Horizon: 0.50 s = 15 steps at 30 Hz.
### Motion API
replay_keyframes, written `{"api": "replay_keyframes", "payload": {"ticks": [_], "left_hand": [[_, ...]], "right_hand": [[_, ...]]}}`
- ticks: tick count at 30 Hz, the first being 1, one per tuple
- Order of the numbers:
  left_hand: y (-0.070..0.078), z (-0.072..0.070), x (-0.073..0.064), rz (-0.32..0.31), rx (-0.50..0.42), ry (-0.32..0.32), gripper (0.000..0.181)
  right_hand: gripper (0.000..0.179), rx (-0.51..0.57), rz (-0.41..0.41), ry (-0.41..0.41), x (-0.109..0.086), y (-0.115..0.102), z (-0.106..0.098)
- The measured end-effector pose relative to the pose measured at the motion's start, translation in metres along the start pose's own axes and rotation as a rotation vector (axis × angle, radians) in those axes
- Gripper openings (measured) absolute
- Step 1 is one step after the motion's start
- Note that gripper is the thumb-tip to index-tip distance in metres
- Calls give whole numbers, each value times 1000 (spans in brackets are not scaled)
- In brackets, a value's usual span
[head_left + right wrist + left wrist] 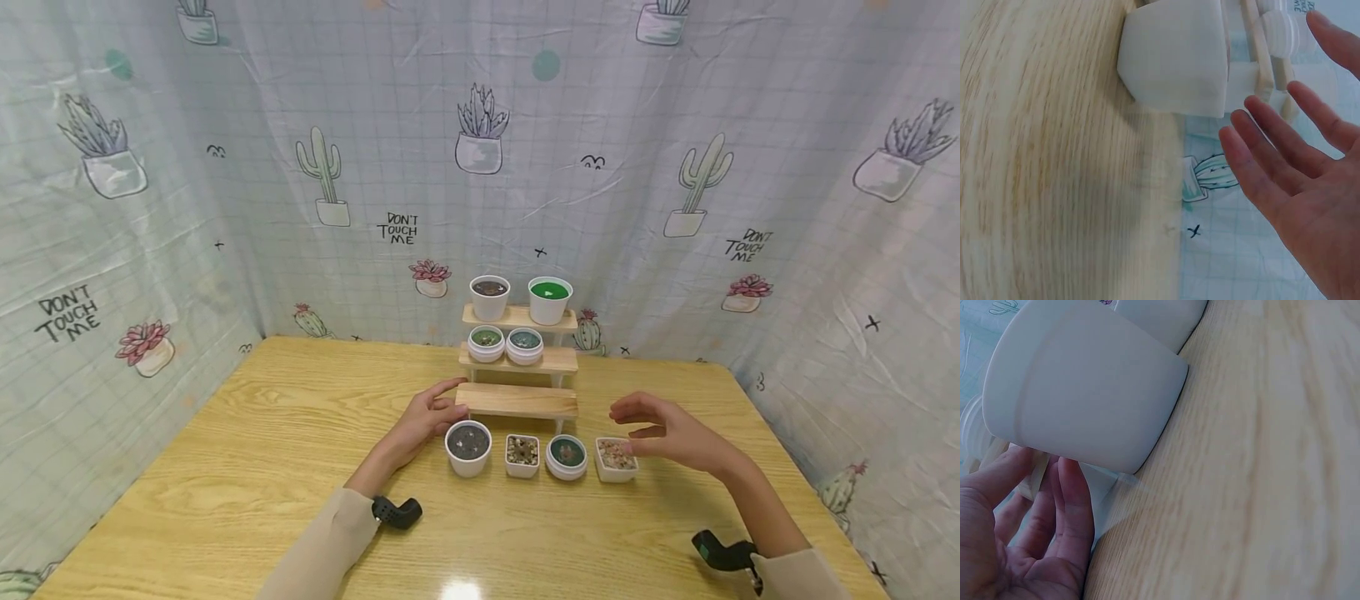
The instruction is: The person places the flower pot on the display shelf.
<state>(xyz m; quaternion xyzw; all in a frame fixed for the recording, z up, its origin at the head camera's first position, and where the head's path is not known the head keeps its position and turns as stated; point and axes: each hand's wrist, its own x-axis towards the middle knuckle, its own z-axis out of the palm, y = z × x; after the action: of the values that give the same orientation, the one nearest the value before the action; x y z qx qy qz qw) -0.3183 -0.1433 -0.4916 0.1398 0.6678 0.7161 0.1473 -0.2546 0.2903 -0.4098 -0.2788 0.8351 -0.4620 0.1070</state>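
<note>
My left hand (426, 419) pinches the left end of the lowest board of a three-step wooden display stand (517, 401). In the left wrist view, thumb and fingers (1075, 494) meet at the board's end behind a white round pot (1094, 381). Beyond the stand's other end, my right hand (669, 433) hovers with fingers spread and nothing in them. Nearest to it is a square white pot of pinkish gravel (617, 457); its plain side shows in the right wrist view (1175, 59). Dark soil fills the round pot (468, 445) by my left hand.
Between those pots stand a small square pot of pebbles (522, 451) and a round dark-green-filled pot (566, 454). The middle step carries two low round pots (487, 343); the top step holds a brown-filled pot (490, 297) and a green-filled pot (550, 300). A printed curtain (525, 208) hangs behind.
</note>
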Motion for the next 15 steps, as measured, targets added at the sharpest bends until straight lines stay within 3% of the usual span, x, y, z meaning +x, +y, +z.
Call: {"api": "replay_keyframes", "payload": {"ticks": [15], "left_hand": [[0, 1, -2, 11, 6, -3, 67]], "right_hand": [[60, 49, 1, -98, -3, 13, 1]]}}
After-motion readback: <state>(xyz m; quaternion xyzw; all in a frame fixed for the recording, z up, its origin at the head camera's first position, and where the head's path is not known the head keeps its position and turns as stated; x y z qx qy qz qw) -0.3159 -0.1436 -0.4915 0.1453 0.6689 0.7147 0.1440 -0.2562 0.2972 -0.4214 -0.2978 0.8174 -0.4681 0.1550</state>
